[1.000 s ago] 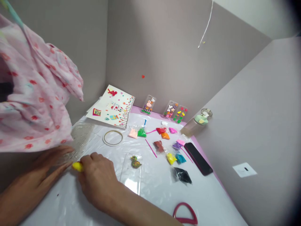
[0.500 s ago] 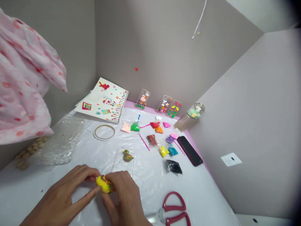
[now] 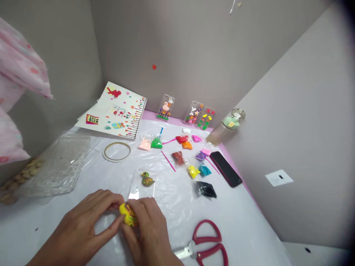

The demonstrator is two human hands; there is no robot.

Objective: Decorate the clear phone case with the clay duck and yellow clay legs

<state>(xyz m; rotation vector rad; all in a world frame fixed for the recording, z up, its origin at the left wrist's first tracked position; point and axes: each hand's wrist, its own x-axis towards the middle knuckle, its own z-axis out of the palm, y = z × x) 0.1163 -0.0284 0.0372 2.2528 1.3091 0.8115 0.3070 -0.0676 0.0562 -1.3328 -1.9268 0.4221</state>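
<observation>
Yellow lump (image 3: 128,213): It is up between the two hands, just in front of the clear case (image 3: 134,187). It looks soft, with dark streaks in the yellow.
Left hand (image 3: 83,223): The thumb and first finger pinch the lump's left side, with a round gap behind them.
Right hand (image 3: 151,229): The thumb and bent fingers pinch the other side. The fingers lie close together.
Squashing: I think a hard squeeze could flatten the lump or mix its colors into mud.
Little bird (image 3: 147,181): It lies on the clear case, near the right knuckles. A quick push forward could bump it and smudge it.
Scissors (image 3: 190,249): They lie beside the right arm, and their blades run toward it. The tips are hidden. If that arm swings out, it could knock them or get a poke.
Small bags: They are see-through, with bright stuff inside. The green bag (image 3: 156,143) sits by the peach bag (image 3: 145,143). The yellow bag (image 3: 193,171) is next to the teal bag (image 3: 205,170), and the black bag (image 3: 206,189) is nearer the scissors. If any are open, the stuff might dry out, but I cannot tell.
Bottle (image 3: 220,133): It has a green lid. I cannot tell what is inside. A knock could tip it.
Plastic tray (image 3: 61,162): It is see-through and shiny, over on the left. I cannot tell if it holds anything.
</observation>
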